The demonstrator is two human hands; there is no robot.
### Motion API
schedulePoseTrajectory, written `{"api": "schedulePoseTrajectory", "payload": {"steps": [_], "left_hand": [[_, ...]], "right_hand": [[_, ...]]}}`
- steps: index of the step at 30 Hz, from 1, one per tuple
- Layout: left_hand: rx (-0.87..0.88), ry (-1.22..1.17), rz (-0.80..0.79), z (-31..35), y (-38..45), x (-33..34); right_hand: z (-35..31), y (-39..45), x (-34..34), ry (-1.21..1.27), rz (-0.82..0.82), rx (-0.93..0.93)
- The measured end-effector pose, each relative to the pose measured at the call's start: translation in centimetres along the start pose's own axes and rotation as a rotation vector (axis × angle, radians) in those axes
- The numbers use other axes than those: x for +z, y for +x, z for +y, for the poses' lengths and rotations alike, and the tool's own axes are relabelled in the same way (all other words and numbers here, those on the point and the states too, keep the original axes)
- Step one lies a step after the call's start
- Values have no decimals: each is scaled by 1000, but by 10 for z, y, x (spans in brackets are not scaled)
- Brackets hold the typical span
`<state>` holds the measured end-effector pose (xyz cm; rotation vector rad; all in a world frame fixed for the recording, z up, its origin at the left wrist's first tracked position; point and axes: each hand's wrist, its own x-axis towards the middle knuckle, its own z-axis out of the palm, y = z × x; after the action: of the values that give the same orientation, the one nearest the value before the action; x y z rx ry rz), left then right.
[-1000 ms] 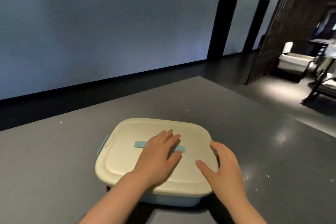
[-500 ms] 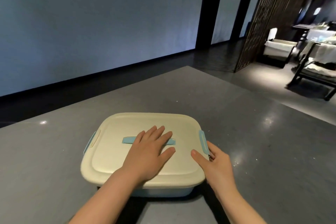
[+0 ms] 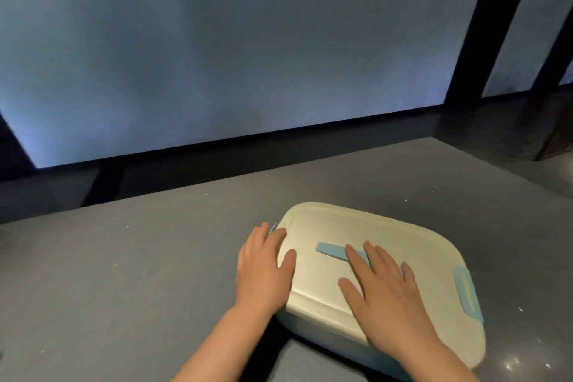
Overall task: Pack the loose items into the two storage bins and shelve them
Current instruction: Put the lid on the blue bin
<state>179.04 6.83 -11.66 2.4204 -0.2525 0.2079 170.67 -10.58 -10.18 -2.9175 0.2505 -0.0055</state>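
A storage bin with a cream lid sits on the grey table, at the lower right of the head view. The lid has a light blue strip handle in its middle and a blue latch on its right end. My right hand lies flat on the lid, fingers spread over the handle's right part. My left hand rests on the lid's left edge, with its fingers draped over the left latch, of which only a blue sliver shows. The bin's contents are hidden.
A pale blue wall with a dark baseboard runs behind the table's far edge. A dark doorway stands at the upper right. Grey tabletop stretches to the left of the bin.
My left hand slid from the lid's middle to its left edge. My right hand left the right latch and now lies flat on the lid. The view swung left.
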Motion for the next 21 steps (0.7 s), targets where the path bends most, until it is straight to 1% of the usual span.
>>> {"api": "schedulePoseTrajectory", "payload": {"steps": [4, 5, 6, 8, 10, 12, 18, 21], "left_hand": [[-421, -577, -117, -2, -2, -4], [-485, -669, -148, -3, -2, -3], [-513, -734, -156, -4, -1, -2], [-519, -800, -97, -4, -2, 0], [-488, -806, -15, -3, -2, 2], [-454, -802, 32, 0, -2, 2], [-333, -696, 44, -2, -1, 2], [-264, -603, 54, -2, -1, 0]], "right_hand": [[-8, 16, 4, -6, 19, -57], [-8, 17, 4, -7, 19, -59], [-8, 17, 3, -8, 19, -61], [-8, 15, 1, -4, 20, -60], [-8, 16, 1, 4, 33, -60], [-7, 16, 2, 17, 41, -65], [-5, 17, 4, 21, 34, -56], [-6, 17, 4, 40, 37, -58]]}}
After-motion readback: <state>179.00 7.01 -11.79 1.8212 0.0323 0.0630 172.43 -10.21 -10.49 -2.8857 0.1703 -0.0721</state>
